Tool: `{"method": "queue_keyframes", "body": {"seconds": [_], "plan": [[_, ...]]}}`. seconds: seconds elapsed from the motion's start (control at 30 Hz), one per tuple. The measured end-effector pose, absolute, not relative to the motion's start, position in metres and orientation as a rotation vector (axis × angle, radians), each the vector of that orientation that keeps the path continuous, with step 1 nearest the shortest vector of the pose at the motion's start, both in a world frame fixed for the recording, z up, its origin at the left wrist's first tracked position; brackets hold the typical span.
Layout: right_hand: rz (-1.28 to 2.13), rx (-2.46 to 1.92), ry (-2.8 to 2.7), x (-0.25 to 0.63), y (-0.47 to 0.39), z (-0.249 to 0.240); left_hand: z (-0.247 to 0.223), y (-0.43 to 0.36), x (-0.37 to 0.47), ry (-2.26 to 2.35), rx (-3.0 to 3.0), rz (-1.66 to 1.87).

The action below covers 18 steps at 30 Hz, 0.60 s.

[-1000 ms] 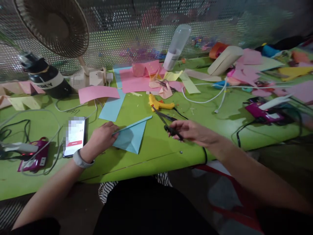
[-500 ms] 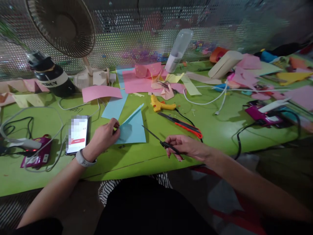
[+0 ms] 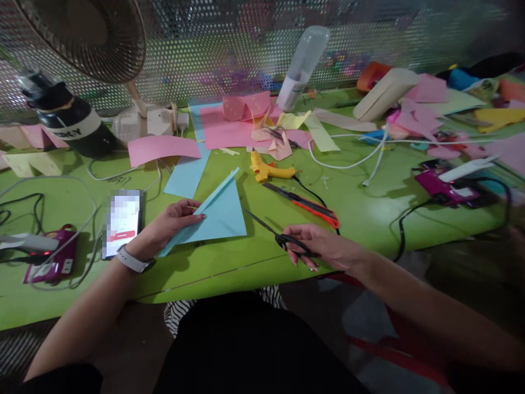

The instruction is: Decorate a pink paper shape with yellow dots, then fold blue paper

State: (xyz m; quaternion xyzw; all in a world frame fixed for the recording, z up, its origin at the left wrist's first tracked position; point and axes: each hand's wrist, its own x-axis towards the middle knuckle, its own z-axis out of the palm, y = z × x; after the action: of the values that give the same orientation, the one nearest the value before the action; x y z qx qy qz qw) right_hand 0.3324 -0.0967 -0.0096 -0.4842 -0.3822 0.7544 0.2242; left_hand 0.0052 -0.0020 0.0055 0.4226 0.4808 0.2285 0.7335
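Observation:
A light blue paper with a narrow folded strip along its slanting edge lies on the green table. My left hand pinches that folded edge, thumb on top and fingers behind it. Black scissors are in my right hand, to the right of the paper, their tip pointing at its right edge without touching. Behind the scissors lie an orange and black cutter and a yellow glue gun.
A phone and a purple power strip are on the left. A bottle and a fan stand behind. Pink paper lies behind the blue sheet; another power strip with cables sits right.
My left hand has shifted its grip, with the thumb now flat over the folded edge, and more of the strip shows toward the lower left. The view has shifted slightly.

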Motion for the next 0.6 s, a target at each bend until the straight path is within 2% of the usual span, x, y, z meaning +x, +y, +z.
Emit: {"method": "queue_keyframes", "body": {"seconds": [0.6], "plan": [[2.236, -1.272, -1.282, 0.3366, -0.0911, -0.0042, 0.0002, 0.0002, 0.0009, 0.930, 0.739, 0.701]]}}
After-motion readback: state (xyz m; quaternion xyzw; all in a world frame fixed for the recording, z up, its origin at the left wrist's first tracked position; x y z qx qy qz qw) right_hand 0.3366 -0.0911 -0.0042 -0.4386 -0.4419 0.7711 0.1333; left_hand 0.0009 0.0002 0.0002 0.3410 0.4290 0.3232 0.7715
